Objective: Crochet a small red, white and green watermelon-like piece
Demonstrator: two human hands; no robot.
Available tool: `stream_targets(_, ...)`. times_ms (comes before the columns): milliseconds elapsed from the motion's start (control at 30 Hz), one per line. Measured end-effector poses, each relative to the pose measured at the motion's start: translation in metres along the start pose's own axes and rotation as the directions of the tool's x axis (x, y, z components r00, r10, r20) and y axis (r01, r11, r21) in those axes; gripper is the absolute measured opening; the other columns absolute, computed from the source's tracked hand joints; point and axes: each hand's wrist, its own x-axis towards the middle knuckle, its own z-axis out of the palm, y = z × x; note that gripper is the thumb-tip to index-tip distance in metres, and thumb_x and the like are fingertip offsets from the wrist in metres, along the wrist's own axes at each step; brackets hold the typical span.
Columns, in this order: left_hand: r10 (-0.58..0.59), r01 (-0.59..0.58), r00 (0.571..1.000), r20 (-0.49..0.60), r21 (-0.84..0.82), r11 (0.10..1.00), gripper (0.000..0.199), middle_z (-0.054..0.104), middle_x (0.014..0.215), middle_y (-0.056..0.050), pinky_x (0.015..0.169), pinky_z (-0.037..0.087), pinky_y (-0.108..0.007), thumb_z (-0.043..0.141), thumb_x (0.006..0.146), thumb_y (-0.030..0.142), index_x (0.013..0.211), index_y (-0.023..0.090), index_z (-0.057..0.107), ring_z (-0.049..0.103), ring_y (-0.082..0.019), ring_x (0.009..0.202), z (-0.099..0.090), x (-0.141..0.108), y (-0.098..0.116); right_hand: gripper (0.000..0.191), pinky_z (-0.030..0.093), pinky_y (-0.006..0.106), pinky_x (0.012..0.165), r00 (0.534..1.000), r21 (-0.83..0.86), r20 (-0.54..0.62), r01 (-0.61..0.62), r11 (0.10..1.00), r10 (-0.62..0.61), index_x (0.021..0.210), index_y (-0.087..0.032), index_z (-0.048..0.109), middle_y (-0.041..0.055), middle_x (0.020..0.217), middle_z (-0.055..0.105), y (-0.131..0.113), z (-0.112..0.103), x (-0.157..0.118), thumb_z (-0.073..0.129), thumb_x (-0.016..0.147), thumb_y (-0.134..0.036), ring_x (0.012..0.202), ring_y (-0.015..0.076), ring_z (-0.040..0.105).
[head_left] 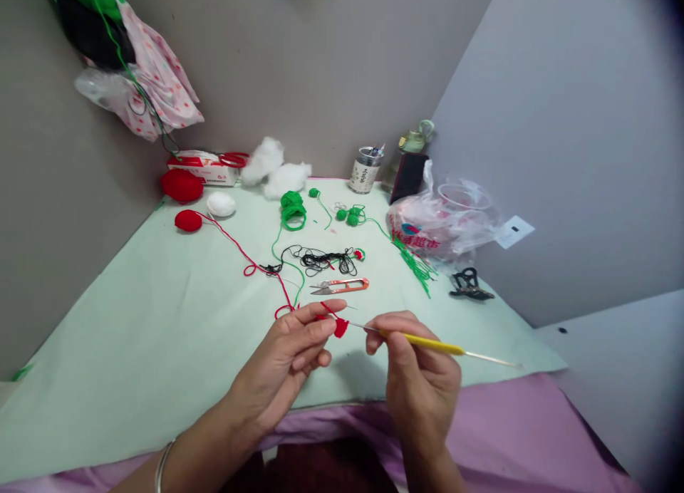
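A small red crocheted piece (pixel 340 327) is pinched between the thumb and fingers of my left hand (pixel 296 347), with red yarn (pixel 244 254) running over the index finger. My right hand (pixel 420 372) grips a crochet hook (pixel 435 344) by its yellow handle; its thin metal tip reaches the red piece. The yarn trails back to a small red ball (pixel 188 221) at the left. Just beyond my hands lie orange-handled thread snips (pixel 342 286) and a loose black yarn tangle (pixel 325 259).
Farther back are a larger red ball (pixel 182 185), a white ball (pixel 221 204), green yarn (pixel 293 209), white stuffing (pixel 286 179) and a pen can (pixel 365 171). A plastic bag (pixel 438 219), green strands (pixel 417 265) and a black clip (pixel 470 286) are at the right.
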Motion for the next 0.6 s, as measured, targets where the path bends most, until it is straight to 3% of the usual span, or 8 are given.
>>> stream_targets(67,0.033,-0.033,0.999,-0.001,0.012,0.999,0.028,0.056,0.067,0.007,0.058,0.049,-0.016,0.098,0.071,0.026,0.096,0.019,0.088,0.028,0.001,0.047,0.002,-0.002,0.000,0.021,0.055,0.027,0.058,0.997,0.131,0.007,-0.072,0.989,0.071,0.100,-0.025,0.078,0.0017,0.083,0.070,-0.002,0.002,0.003,0.059,0.105,-0.020,0.063,0.0130,0.064)
stream_targets(133,0.084,-0.083,0.996,-0.008,0.057,0.995,0.033,0.062,0.071,0.005,0.065,0.053,-0.018,0.097,0.072,0.027,0.103,0.021,0.087,0.044,-0.003,0.053,0.005,-0.003,-0.003,0.020,0.057,0.028,0.059,0.998,0.113,0.039,-0.061,0.992,0.056,0.099,-0.025,0.078,0.0022,0.084,0.070,-0.002,0.006,0.001,0.059,0.104,-0.020,0.064,0.0136,0.066)
stream_targets(233,0.142,-0.137,0.990,-0.027,0.122,0.983,0.045,0.068,0.076,0.002,0.073,0.052,-0.018,0.095,0.076,0.028,0.119,0.024,0.084,0.061,-0.010,0.072,0.008,-0.004,-0.009,0.027,0.062,0.031,0.069,0.985,-0.200,0.078,0.168,0.965,-0.155,0.113,-0.028,0.078,0.0059,0.097,0.074,0.005,0.010,-0.008,0.062,0.101,-0.011,0.083,0.0181,0.073)
stream_targets(300,0.105,-0.102,0.994,-0.026,0.087,0.991,0.049,0.069,0.078,0.001,0.073,0.051,-0.018,0.095,0.076,0.030,0.123,0.023,0.082,0.061,-0.010,0.075,0.008,-0.003,-0.012,0.039,0.064,0.033,0.071,0.936,-0.399,0.152,0.353,0.846,-0.319,0.128,-0.032,0.075,0.0086,0.109,0.075,0.010,0.010,-0.013,0.064,0.099,-0.008,0.093,0.0207,0.075)
stream_targets(367,0.017,-0.017,1.000,-0.012,0.003,1.000,0.049,0.068,0.078,0.001,0.073,0.054,-0.020,0.097,0.073,0.029,0.119,0.020,0.083,0.058,-0.009,0.070,0.006,-0.001,-0.011,0.043,0.064,0.033,0.072,0.910,-0.447,0.192,0.414,0.793,-0.367,0.133,-0.032,0.072,0.0087,0.111,0.076,0.013,0.008,-0.013,0.065,0.098,-0.007,0.095,0.0213,0.074)
stream_targets(467,-0.063,0.060,0.998,-0.026,-0.084,0.995,0.046,0.060,0.070,0.005,0.075,0.058,-0.023,0.098,0.069,0.020,0.113,0.016,0.085,0.048,-0.005,0.059,0.001,0.002,-0.005,0.031,0.061,0.031,0.070,0.967,-0.298,0.041,0.251,0.921,-0.250,0.118,-0.027,0.076,0.0051,0.095,0.075,0.008,0.004,-0.007,0.059,0.101,-0.008,0.085,0.0184,0.071)
stream_targets(533,-0.037,0.033,0.998,-0.042,-0.079,0.996,0.042,0.058,0.068,0.006,0.076,0.058,-0.022,0.097,0.071,0.018,0.112,0.017,0.086,0.046,-0.004,0.057,-0.002,0.002,-0.001,0.024,0.056,0.029,0.065,0.994,-0.113,-0.040,0.096,0.989,-0.101,0.107,-0.025,0.077,0.0026,0.087,0.072,0.003,0.002,-0.001,0.057,0.103,-0.012,0.075,0.0155,0.067)
stream_targets(600,0.039,-0.039,0.999,-0.035,-0.013,0.999,0.040,0.063,0.074,0.004,0.077,0.056,-0.021,0.094,0.075,0.020,0.114,0.019,0.085,0.053,-0.006,0.064,-0.001,0.000,0.000,0.021,0.053,0.028,0.062,0.999,0.057,-0.035,-0.030,0.998,0.032,0.100,-0.024,0.077,0.0013,0.083,0.069,-0.001,0.003,0.003,0.058,0.105,-0.019,0.068,0.0137,0.064)
